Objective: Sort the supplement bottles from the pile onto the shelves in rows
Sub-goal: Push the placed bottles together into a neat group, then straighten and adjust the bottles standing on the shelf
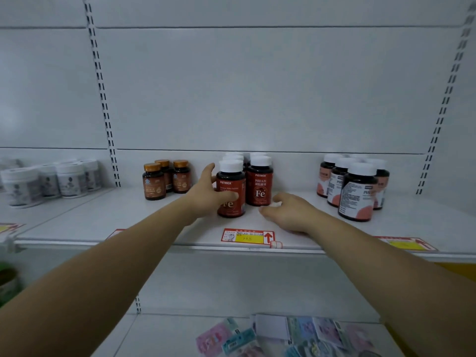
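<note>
White metal shelving is filling the head view, and the middle shelf is carrying the stock. Near its centre, red-labelled bottles with white caps are standing upright in two short rows running back toward the rear panel.

The left hand is gripping the front left red bottle. One digit is reaching up beside the bottle's left shoulder while the others are wrapping across the label and covering part of the "Fe" print. This bottle is sitting on the shelf just beside the front right red bottle; whether the two are touching is hard to tell.

The right hand is resting on the shelf surface to the right of the rows, fingers loosely bent and holding nothing. Its fingertips are lying near the base of the front right red bottle, and contact cannot be made out.

Three amber bottles with orange caps are standing to the left, and a cluster of pink-labelled bottles is standing well to the right. White tubs are sitting on the neighbouring bay at far left. A red and yellow price tag is lying on the shelf's front edge below the hands. Flat packets are lying on the lower shelf.
</note>
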### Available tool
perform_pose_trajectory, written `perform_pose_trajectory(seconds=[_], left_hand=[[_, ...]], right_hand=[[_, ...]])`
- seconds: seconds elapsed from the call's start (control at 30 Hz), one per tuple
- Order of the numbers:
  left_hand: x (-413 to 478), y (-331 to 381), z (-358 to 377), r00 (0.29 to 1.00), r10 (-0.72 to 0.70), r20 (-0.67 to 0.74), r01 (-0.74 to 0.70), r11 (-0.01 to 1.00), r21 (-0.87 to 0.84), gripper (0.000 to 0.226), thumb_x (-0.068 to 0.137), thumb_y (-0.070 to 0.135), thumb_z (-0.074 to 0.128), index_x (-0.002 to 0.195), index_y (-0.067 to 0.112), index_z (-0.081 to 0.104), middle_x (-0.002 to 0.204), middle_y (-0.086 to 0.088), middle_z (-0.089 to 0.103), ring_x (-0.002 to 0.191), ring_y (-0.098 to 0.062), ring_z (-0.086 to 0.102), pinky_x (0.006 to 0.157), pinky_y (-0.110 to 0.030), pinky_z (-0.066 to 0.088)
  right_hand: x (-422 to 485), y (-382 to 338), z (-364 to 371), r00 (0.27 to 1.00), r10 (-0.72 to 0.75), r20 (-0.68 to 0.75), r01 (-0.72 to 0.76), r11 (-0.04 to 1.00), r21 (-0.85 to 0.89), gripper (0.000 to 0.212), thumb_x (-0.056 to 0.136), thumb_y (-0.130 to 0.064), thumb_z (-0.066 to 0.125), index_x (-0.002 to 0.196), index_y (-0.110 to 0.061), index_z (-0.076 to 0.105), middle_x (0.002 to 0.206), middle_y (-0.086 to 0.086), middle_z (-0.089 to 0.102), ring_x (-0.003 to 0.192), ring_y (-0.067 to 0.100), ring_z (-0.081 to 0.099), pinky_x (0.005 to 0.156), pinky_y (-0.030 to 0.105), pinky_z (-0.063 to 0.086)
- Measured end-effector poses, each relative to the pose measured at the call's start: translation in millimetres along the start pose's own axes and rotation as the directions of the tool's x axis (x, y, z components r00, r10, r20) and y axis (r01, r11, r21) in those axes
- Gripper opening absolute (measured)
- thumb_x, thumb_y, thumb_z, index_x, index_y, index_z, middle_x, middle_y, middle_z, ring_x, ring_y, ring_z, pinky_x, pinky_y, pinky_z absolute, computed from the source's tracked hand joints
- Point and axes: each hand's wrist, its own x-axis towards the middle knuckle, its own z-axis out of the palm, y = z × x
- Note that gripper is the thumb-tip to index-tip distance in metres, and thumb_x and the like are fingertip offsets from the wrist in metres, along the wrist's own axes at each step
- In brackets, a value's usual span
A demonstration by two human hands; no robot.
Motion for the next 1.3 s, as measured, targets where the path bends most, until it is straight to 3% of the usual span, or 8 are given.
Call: perform_pose_trajectory(seconds=[0.2,0.3,0.47,0.7,0.8,0.97,1.13,1.3], left_hand=[[18.2,9.0,-17.5,0.998,0.066,-0.002,-0.065,0.994,0.088,0.093,0.077,0.036,0.074,0.148,0.036,0.012,0.155,0.000,0.022,0.136,-0.022,0.031,0.098,-0.038,0.036],[29.3,27.8,-23.3,0.990,0.137,0.024,-0.139,0.970,0.199,0.086,0.077,0.046,0.070,0.146,0.037,0.019,0.153,0.002,0.027,0.129,-0.016,0.036,0.088,-0.031,0.038],[41.4,79.9,-13.0,0.943,0.300,0.146,-0.331,0.792,0.512,0.076,0.079,0.053,0.064,0.143,0.033,0.029,0.152,0.004,0.028,0.135,-0.019,0.033,0.091,-0.026,0.029],[37.2,134.1,70.8,0.889,0.384,0.251,-0.457,0.704,0.544,0.070,0.083,0.050,0.061,0.143,0.031,0.031,0.151,0.004,0.031,0.134,-0.016,0.033,0.092,-0.022,0.024],[35.8,136.1,120.1,0.896,0.352,0.272,-0.444,0.711,0.545,0.071,0.082,0.052,0.061,0.143,0.029,0.032,0.151,0.005,0.032,0.134,-0.015,0.034,0.092,-0.020,0.023],[37.7,134.6,183.4,0.958,0.196,0.211,-0.277,0.827,0.489,0.078,0.080,0.061,0.057,0.145,0.029,0.028,0.151,0.005,0.032,0.132,-0.015,0.037,0.091,-0.022,0.025],[34.7,124.4,215.1,0.979,0.127,0.159,-0.174,0.926,0.336,0.074,0.080,0.061,0.056,0.143,0.036,0.026,0.146,0.007,0.038,0.106,-0.002,0.037,0.082,-0.021,0.030],[43.6,114.9,225.3,0.993,0.072,0.095,-0.088,0.981,0.174,0.092,0.073,0.065,0.058,0.148,0.038,0.011,0.155,0.006,0.023,0.137,-0.016,0.030,0.104,-0.034,0.032]], right_hand=[[18.8,3.9,-15.8,0.994,0.050,-0.098,-0.049,0.999,0.013,0.075,0.082,-0.057,0.058,0.142,-0.019,0.036,0.142,0.009,0.046,0.121,0.027,0.049,0.081,0.030,0.035],[25.0,2.3,-31.1,0.992,0.027,-0.120,-0.042,0.991,-0.124,0.069,0.084,-0.056,0.057,0.140,-0.020,0.040,0.142,0.008,0.046,0.124,0.025,0.046,0.083,0.028,0.034],[30.1,-0.2,-89.4,0.956,-0.077,-0.283,0.004,0.969,-0.249,0.062,0.081,-0.060,0.055,0.133,-0.028,0.048,0.135,0.001,0.052,0.117,0.021,0.051,0.083,0.029,0.036],[45.2,59.4,-168.8,0.943,-0.049,-0.329,-0.055,0.952,-0.300,0.065,0.083,-0.060,0.055,0.137,-0.025,0.044,0.143,0.003,0.044,0.127,0.025,0.043,0.092,0.034,0.035],[57.2,93.4,-186.8,0.945,-0.074,-0.317,-0.035,0.946,-0.323,0.065,0.084,-0.060,0.055,0.137,-0.024,0.045,0.143,0.004,0.045,0.127,0.025,0.044,0.094,0.035,0.036],[75.3,141.4,-210.2,0.955,-0.140,-0.260,0.057,0.952,-0.302,0.064,0.083,-0.061,0.054,0.135,-0.024,0.047,0.141,0.003,0.047,0.125,0.024,0.045,0.090,0.033,0.035],[85.9,172.4,-215.3,0.966,-0.165,-0.199,0.118,0.967,-0.226,0.064,0.084,-0.060,0.055,0.136,-0.022,0.046,0.142,0.003,0.046,0.126,0.023,0.045,0.087,0.030,0.033],[93.1,190.0,-208.7,0.976,-0.141,-0.166,0.121,0.985,-0.125,0.064,0.085,-0.057,0.054,0.137,-0.021,0.044,0.142,0.005,0.046,0.125,0.023,0.046,0.086,0.028,0.034]])
